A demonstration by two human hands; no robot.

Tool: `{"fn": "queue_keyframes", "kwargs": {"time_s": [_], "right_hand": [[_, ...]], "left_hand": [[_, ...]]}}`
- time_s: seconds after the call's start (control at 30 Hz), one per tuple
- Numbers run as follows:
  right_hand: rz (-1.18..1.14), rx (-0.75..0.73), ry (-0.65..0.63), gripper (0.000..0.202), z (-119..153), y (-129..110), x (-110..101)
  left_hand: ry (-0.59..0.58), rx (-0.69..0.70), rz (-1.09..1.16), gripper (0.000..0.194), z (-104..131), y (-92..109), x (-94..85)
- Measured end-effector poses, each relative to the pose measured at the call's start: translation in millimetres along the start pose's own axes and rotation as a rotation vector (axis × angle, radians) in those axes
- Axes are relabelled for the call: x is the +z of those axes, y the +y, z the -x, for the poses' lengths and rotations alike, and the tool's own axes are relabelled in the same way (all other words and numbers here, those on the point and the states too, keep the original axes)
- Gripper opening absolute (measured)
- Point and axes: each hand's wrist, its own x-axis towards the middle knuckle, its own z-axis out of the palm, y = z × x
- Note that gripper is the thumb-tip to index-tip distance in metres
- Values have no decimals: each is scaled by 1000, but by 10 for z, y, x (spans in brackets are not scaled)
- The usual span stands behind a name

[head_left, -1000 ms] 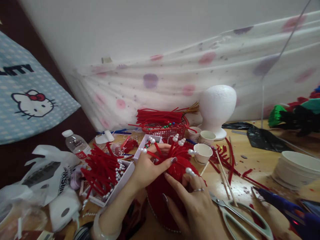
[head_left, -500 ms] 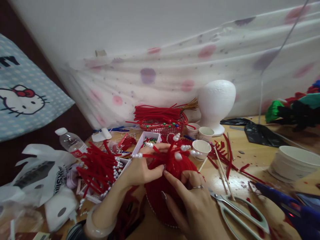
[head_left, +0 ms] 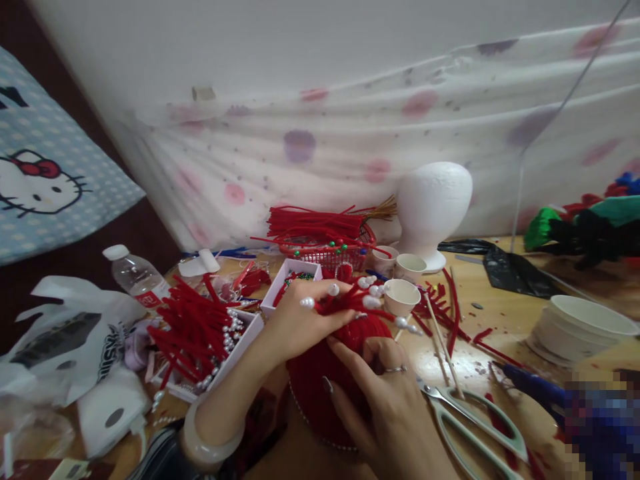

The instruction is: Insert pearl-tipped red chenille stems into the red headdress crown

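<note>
A rounded red piece [head_left: 313,377] with a row of small pearls along its lower edge lies beneath my hands. Red fuzzy stems tipped with white pearls [head_left: 371,301] rise from its top and lean right. My left hand [head_left: 295,320] is closed around these stems, its thumb and fingers on either side of them. Spread across the red piece is my right hand [head_left: 383,390], index fingertip pressed on it near the base of the stems and thumb lower down. It wears a ring and grips nothing that I can see.
Scissors [head_left: 475,427] and wooden sticks [head_left: 443,340] lie right of my right hand, near a blue glue gun [head_left: 535,387]. Left is a box [head_left: 240,353] of red stems and pearls. Behind stand paper cups [head_left: 401,297], a red basket [head_left: 327,257] and a white foam head [head_left: 434,207].
My left hand has moved up and right over the stems and closed round them. The spread stems are now bunched and lean right. The view has shifted slightly.
</note>
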Motion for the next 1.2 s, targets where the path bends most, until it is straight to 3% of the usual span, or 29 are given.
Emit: {"fn": "queue_keyframes", "kwargs": {"time_s": [0.1,0.3,0.57,0.77,0.93,1.2], "right_hand": [[7,14,-27,38,9,-11,-19],[50,22,-62,40,9,-20,-42],[-8,35,-51,44,53,10,-51],[-17,60,-27,37,56,-18,-44],[53,58,-89,35,-2,-35,-73],[78,113,-152,36,-33,-42,-84]], "left_hand": [[-19,5,38,13,-53,-20,-8],[-102,-25,353,12,-101,-159,-20],[-129,-52,398,10,-157,-151,-30],[-150,-65,587,14,-153,-117,-20],[-237,-47,657,16,-171,-150,-6],[-271,-85,680,12,-181,-158,-50]]}}
